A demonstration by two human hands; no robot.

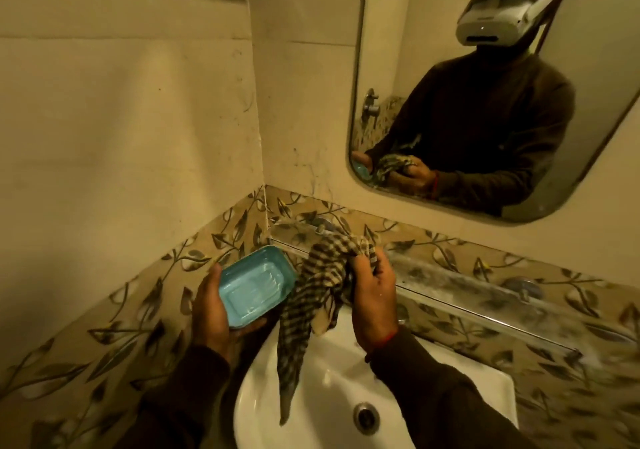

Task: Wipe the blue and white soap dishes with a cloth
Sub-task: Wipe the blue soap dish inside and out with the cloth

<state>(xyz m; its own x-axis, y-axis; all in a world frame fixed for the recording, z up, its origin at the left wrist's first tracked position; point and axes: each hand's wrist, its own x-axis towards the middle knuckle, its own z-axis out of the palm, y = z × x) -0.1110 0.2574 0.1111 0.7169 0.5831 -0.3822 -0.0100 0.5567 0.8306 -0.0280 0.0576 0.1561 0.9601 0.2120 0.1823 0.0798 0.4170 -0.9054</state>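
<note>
My left hand [211, 306] holds the blue soap dish [254, 287] from below and at its left edge, hollow side up, tilted toward me above the basin's left rim. My right hand [372, 296] grips a bunched checked cloth [323, 275] just right of the dish. One end of the cloth hangs down into the basin. The cloth's bunched part lies close to the dish's right edge; whether they touch I cannot tell. No white soap dish shows.
A white wash basin [450, 389] with a metal drain [364, 417] sits below my hands. A glass shelf [478, 293] runs along the leaf-patterned tiles behind it. A mirror [398, 68] above reflects a person in a dark sleeve.
</note>
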